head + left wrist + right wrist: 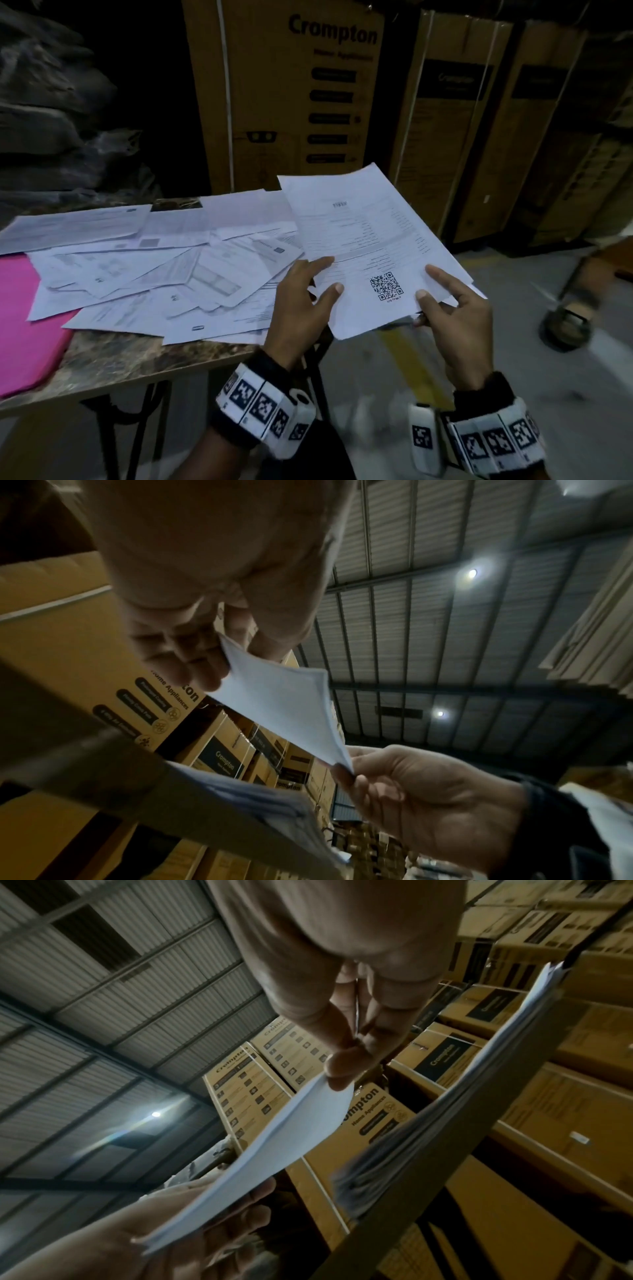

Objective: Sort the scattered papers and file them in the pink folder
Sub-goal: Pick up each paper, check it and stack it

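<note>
Small stack of printed sheets (370, 246), QR code on top, held clear of the marble-top table (137, 359), off its right edge. Left hand (301, 308) pinching the stack's near left edge, thumb on top; right hand (452, 308) pinching the near right corner.

Probably squaring the stack: best tapped on the table, edges flush, grip light to avoid creasing.

Scattered papers (154, 274) overlapping across the table. Pink folder (24, 325) at the table's left edge, closed as far as visible, a few sheets lapping its corner. Contents hidden; nothing visibly filed yet.
</note>
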Tool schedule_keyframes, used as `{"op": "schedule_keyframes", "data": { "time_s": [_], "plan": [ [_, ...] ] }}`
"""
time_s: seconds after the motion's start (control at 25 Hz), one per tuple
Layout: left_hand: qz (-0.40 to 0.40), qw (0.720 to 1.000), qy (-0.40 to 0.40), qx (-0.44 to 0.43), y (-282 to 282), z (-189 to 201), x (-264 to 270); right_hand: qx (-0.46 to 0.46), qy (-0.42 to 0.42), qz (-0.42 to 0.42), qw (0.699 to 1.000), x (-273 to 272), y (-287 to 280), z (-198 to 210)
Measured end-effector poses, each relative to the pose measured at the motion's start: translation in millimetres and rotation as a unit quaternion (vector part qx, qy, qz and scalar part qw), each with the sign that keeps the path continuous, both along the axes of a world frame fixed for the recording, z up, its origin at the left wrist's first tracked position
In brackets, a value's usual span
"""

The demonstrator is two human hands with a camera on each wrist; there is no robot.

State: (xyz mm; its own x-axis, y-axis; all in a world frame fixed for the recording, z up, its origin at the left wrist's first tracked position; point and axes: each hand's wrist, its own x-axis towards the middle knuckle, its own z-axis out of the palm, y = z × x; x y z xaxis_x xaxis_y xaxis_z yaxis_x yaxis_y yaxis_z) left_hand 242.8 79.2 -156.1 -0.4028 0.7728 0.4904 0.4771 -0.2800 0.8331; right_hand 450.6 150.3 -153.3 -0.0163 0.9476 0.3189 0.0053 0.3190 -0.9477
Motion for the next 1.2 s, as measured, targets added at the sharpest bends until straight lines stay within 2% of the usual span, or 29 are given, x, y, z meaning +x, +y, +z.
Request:
{"op": "schedule_keyframes", "data": {
  "time_s": [0.08,0.16,0.28,0.44,0.6,0.76,0.92,1.0,1.12,1.2],
  "plan": [
    [-0.012,0.999,0.023,-0.025,23,0,9,-0.011,-0.011,-0.025,1.000,8,22,-4],
    [-0.005,0.992,0.084,-0.091,41,-7,16,-0.024,-0.022,-0.040,0.999,18,39,-6],
    [0.003,0.957,0.210,-0.203,51,-21,23,-0.043,-0.061,-0.047,0.996,30,56,-17],
    [0.033,0.914,0.314,-0.253,55,-27,20,-0.040,-0.108,-0.046,0.992,34,65,-36],
    [0.061,0.890,0.348,-0.287,66,-34,29,-0.006,-0.167,-0.089,0.982,42,78,-44],
    [0.072,0.883,0.348,-0.306,67,-37,31,0.020,-0.225,-0.112,0.968,49,85,-51],
    [0.076,0.887,0.345,-0.296,64,-36,31,0.061,-0.209,-0.108,0.970,48,81,-54],
    [0.083,0.896,0.352,-0.258,62,-37,30,0.100,-0.209,-0.114,0.966,44,72,-53],
    [0.068,0.938,0.314,-0.126,56,-36,30,0.141,-0.211,-0.104,0.962,33,49,-48],
    [0.087,0.941,0.327,-0.024,44,-33,30,0.161,-0.200,-0.082,0.963,25,29,-46]
  ]
}}
